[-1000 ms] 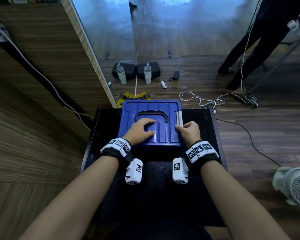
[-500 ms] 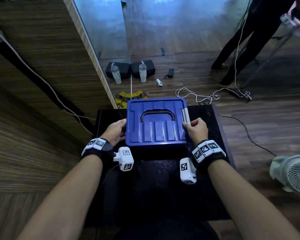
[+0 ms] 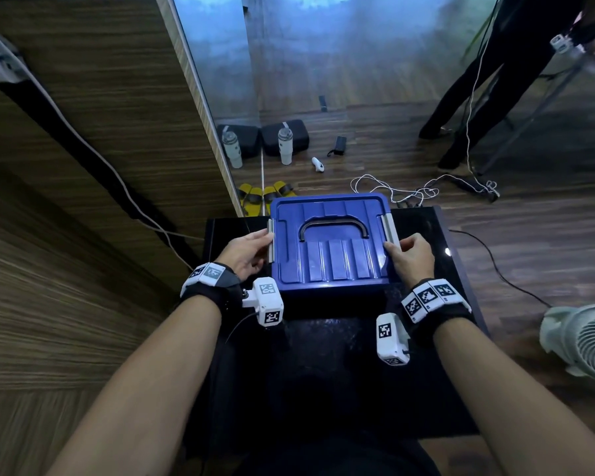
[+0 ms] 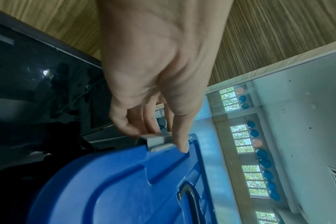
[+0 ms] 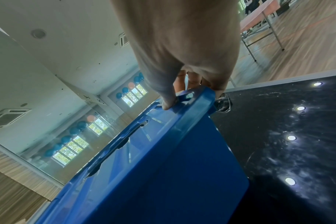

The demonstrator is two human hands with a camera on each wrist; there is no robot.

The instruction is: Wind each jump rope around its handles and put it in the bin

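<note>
Now my left hand (image 3: 247,254) is off the lid top, where it lay flat 1 s ago, and sits at the bin's left edge, fingers curled under the grey left latch (image 4: 159,141), thumb tip pressing the lid. My right hand (image 3: 411,257) stays at the right edge, thumb on top, fingers curled round the rim by the right latch (image 3: 389,231). So both hands pinch a clasp; I judge this is unlatching, so winding hasn't started.

The blue bin (image 3: 330,249) sits closed on the black table (image 3: 461,269), its carry handle (image 3: 334,228) flat. No jump rope visible in any view; maybe inside, can't tell.

Around: white cable (image 3: 392,190) on the floor, 2 yellow sandals (image 3: 255,197), a fan (image 3: 584,341) at right. The closed lid blocks everything.
</note>
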